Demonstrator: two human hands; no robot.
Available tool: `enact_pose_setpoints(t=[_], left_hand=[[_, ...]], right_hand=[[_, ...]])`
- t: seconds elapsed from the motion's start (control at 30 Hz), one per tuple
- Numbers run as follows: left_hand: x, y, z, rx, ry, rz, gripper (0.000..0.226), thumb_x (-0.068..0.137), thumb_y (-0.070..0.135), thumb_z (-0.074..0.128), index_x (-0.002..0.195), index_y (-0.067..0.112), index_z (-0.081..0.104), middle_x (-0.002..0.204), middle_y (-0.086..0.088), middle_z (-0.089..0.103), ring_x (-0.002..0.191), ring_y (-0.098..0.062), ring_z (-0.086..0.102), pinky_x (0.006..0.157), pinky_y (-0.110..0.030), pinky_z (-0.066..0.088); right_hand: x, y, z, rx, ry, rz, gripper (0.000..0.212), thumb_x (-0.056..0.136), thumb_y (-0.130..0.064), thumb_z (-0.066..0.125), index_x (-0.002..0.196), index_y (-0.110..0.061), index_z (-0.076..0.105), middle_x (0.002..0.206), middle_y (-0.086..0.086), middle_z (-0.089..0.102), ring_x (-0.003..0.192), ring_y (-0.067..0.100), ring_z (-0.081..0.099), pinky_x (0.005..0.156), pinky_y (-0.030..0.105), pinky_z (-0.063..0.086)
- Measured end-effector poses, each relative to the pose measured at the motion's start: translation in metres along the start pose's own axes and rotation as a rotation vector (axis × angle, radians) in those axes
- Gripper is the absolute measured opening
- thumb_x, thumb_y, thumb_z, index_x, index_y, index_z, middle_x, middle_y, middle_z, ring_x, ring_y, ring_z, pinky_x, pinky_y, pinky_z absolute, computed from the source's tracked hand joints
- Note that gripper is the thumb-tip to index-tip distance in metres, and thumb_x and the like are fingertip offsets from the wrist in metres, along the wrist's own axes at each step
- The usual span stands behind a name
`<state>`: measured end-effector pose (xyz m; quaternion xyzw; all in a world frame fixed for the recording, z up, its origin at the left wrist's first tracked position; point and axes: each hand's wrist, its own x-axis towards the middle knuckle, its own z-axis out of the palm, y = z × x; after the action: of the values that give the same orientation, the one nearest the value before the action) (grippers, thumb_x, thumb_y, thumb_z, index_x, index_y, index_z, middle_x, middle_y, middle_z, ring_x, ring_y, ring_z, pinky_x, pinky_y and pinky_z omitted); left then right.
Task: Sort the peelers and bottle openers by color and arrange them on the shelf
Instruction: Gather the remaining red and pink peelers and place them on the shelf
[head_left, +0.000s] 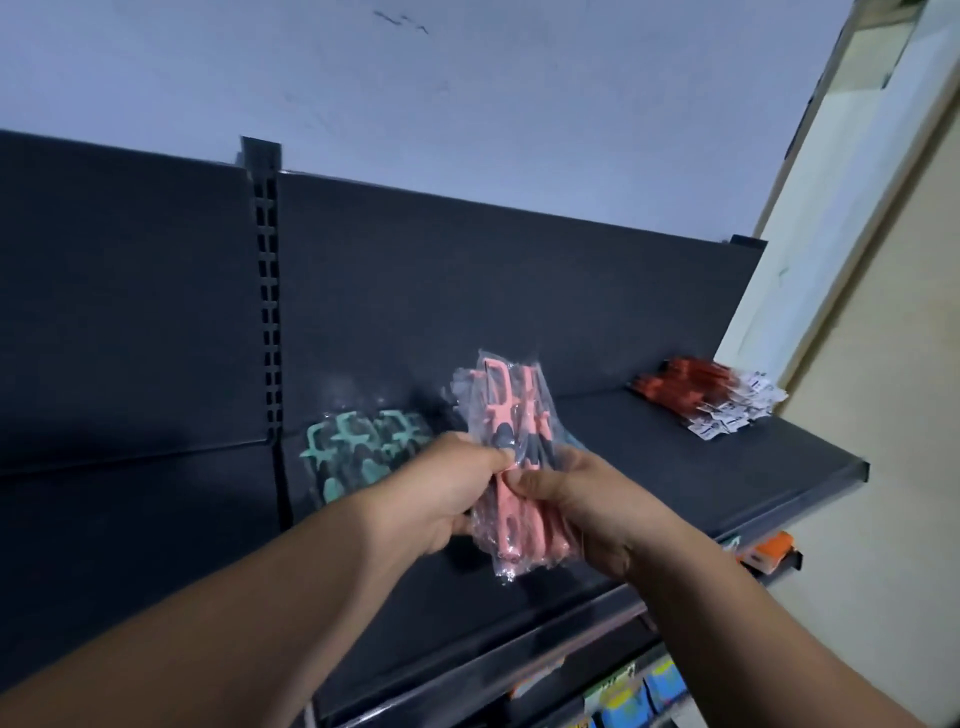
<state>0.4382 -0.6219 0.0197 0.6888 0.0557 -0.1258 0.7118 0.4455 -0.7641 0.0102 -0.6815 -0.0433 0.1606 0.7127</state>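
Observation:
A bundle of pink peelers (506, 415) in clear plastic wrappers stands upright above the dark shelf (675, 467). My left hand (447, 493) grips the bundle's lower left side. My right hand (582, 509) pinches it from the right, fingers curled around the wrappers. Teal peelers (358, 452) in wrappers lie on the shelf to the left, just behind my left hand. A stack of red-orange bottle openers (696, 389) with white tags lies at the shelf's far right end.
The shelf's black back panel (467, 291) and slotted upright (267, 291) rise behind it. A cream wall (857, 364) closes off the right. Below the shelf edge, an orange item (769, 551) and blue-yellow packages (639, 696) sit on lower levels.

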Motion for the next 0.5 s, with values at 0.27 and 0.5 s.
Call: enact_pose_setpoints(t=[0.27, 0.5], left_hand=[[0.095, 0.024, 0.08, 0.0, -0.006, 0.006, 0.014, 0.096, 0.013, 0.051, 0.099, 0.008, 0.064, 0.083, -0.013, 0.073, 0.068, -0.027, 0.071, 0.061, -0.039, 0.06], [0.185, 0.025, 0.161, -0.005, 0.133, -0.002, 0.017, 0.096, 0.012, 0.048, 0.1, 0.008, 0.064, 0.09, -0.013, 0.072, 0.079, -0.026, 0.07, 0.078, -0.039, 0.057]], right_hand=[[0.06, -0.022, -0.111, -0.008, -0.023, -0.019, 0.019, 0.092, 0.001, 0.055, 0.109, 0.002, 0.062, 0.101, 0.026, 0.069, 0.085, 0.033, 0.07, 0.083, 0.047, 0.057], [0.128, -0.03, -0.217, -0.117, -0.106, 0.023, 0.021, 0.093, 0.004, 0.051, 0.111, 0.002, 0.061, 0.095, 0.021, 0.071, 0.081, 0.028, 0.071, 0.07, 0.035, 0.057]])
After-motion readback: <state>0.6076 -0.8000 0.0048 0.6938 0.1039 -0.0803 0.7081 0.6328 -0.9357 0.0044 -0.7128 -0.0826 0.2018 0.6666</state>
